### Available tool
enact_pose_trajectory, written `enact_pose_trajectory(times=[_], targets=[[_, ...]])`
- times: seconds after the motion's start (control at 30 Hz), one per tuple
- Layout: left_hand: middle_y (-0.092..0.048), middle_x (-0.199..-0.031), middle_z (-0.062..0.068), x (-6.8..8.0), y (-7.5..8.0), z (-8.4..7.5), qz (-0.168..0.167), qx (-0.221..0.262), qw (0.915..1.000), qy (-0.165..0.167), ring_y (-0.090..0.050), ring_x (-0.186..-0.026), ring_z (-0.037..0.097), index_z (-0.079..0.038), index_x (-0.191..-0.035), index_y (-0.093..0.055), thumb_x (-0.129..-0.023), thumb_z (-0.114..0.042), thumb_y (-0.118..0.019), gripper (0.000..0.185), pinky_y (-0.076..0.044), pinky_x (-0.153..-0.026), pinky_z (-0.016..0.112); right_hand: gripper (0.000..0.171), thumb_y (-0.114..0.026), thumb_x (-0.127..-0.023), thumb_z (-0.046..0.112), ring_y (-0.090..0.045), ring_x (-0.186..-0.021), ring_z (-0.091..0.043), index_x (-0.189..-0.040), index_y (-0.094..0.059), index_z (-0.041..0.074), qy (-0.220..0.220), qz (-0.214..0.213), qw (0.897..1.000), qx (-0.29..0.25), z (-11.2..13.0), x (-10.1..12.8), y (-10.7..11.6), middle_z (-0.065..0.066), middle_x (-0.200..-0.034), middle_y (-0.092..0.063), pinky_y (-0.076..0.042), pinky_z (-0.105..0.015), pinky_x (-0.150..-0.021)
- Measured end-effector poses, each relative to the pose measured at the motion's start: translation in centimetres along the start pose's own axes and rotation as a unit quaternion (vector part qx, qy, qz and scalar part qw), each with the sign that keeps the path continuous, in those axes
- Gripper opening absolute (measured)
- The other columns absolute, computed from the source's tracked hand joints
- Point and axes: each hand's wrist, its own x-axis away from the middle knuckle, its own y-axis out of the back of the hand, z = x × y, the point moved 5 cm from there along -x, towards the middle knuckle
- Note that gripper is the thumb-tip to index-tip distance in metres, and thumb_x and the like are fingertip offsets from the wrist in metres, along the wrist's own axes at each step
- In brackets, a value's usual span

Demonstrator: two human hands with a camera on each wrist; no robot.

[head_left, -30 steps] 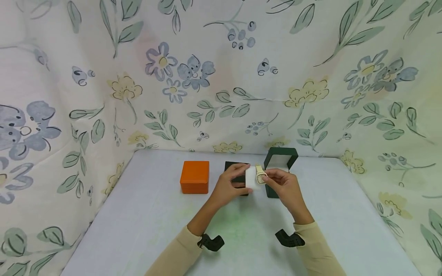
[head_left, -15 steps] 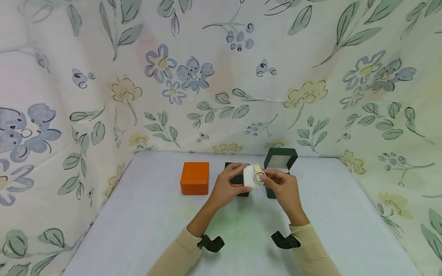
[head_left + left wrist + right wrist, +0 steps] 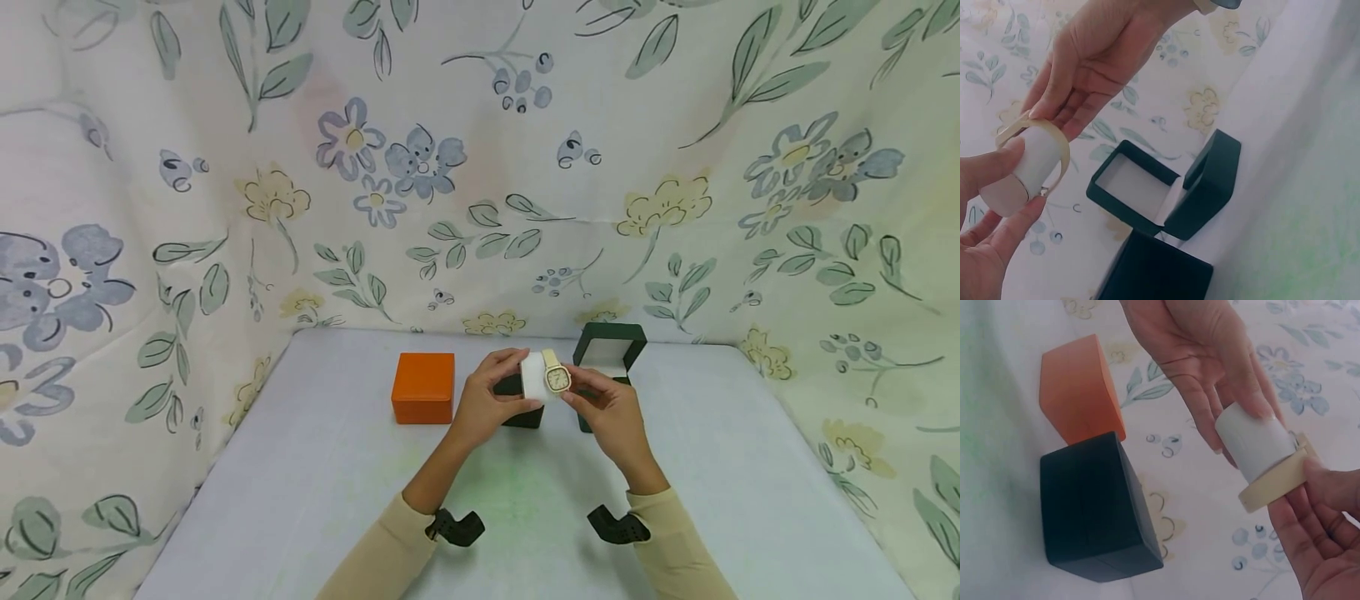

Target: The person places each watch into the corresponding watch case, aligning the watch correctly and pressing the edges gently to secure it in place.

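watch point(image 3: 557, 379) on white cushion point(image 3: 534, 379) | left grip point(image 3: 487, 402) pinches cushion | right grip point(image 3: 609, 408) pinches watch strap

The table point(image 3: 315, 492) was covered with a pale, plain cloth. Three boxes stood on it near the far edge. An orange box point(image 3: 423, 387) was on the left, closed. A dark closed box point(image 3: 517, 402) stood in the middle. A green box point(image 3: 609, 358) on the right stood open.

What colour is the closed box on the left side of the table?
Orange. The closed box shows best in the head view, left of the black box.
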Motion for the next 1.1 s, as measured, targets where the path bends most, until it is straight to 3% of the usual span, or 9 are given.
enact_pose_trajectory(times=[0.13,0.37,0.47,0.83,0.97,1.1], targets=[[-0.045,-0.148,0.012,0.1,-0.1,-0.4,0.000,0.003,1.0000,0.007,-0.055,-0.128,0.031,-0.007,-0.148,-0.053,-0.081,0.005,-0.082,0.074,-0.059,-0.087,0.031,0.039,-0.075,-0.088,-0.003,-0.068,-0.095,-0.010,-0.127,-0.070,0.001,-0.002,-0.012,1.000,0.001,0.0,0.0,0.0,-0.016,-0.114,-0.072,-0.058,-0.020,-0.083],[-0.048,-0.145,0.014,0.7,-0.2,-3.3,-0.015,-0.006,0.9998,0.010,-0.056,-0.126,0.034,-0.005,-0.145,-0.055,-0.081,0.006,-0.081,0.070,-0.059,-0.088,0.033,0.039,-0.075,-0.090,-0.001,-0.068,-0.092,-0.011,-0.128,-0.070,0.001,-0.004,-0.017,1.000,0.012,0.1,-0.1,0.0,-0.016,-0.107,-0.072,-0.058,-0.019,-0.079],[-0.048,-0.145,0.013,0.7,-0.3,-3.4,-0.021,-0.012,0.9996,0.015,-0.056,-0.126,0.033,-0.006,-0.145,-0.056,-0.081,0.006,-0.082,0.071,-0.059,-0.088,0.034,0.039,-0.075,-0.089,-0.001,-0.067,-0.091,-0.011,-0.127,-0.070,0.001,-0.006,-0.019,1.000,0.018,0.2,-0.2,0.0,-0.016,-0.107,-0.072,-0.058,-0.019,-0.076],[-0.048,-0.145,0.012,0.7,-0.5,-3.0,-0.019,-0.013,0.9995,0.023,-0.056,-0.127,0.031,-0.007,-0.146,-0.055,-0.081,0.006,-0.081,0.071,-0.059,-0.089,0.035,0.040,-0.079,-0.087,0.003,-0.067,-0.090,-0.013,-0.126,-0.072,0.006,-0.036,-0.026,0.999,0.020,0.4,0.1,-0.1,-0.012,-0.102,-0.071,-0.059,-0.020,-0.074],[-0.047,-0.147,0.008,0.4,-0.2,-1.3,-0.006,-0.006,0.9999,0.015,-0.055,-0.129,0.028,-0.013,-0.147,-0.055,-0.082,0.000,-0.083,0.072,-0.059,-0.088,0.032,0.040,-0.080,-0.087,0.004,-0.065,-0.089,-0.014,-0.126,-0.072,0.006,-0.032,-0.028,0.999,0.015,0.3,0.2,-0.2,-0.013,-0.101,-0.070,-0.058,-0.020,-0.073],[-0.047,-0.147,0.004,0.1,0.2,-0.3,0.008,-0.004,1.0000,0.002,-0.056,-0.129,0.027,-0.019,-0.148,-0.054,-0.082,-0.005,-0.084,0.074,-0.059,-0.087,0.031,0.040,-0.078,-0.088,0.002,-0.065,-0.096,-0.011,-0.127,-0.071,0.005,-0.007,-0.013,1.000,0.011,0.5,0.1,-0.3,-0.015,-0.110,-0.069,-0.059,-0.022,-0.081]])
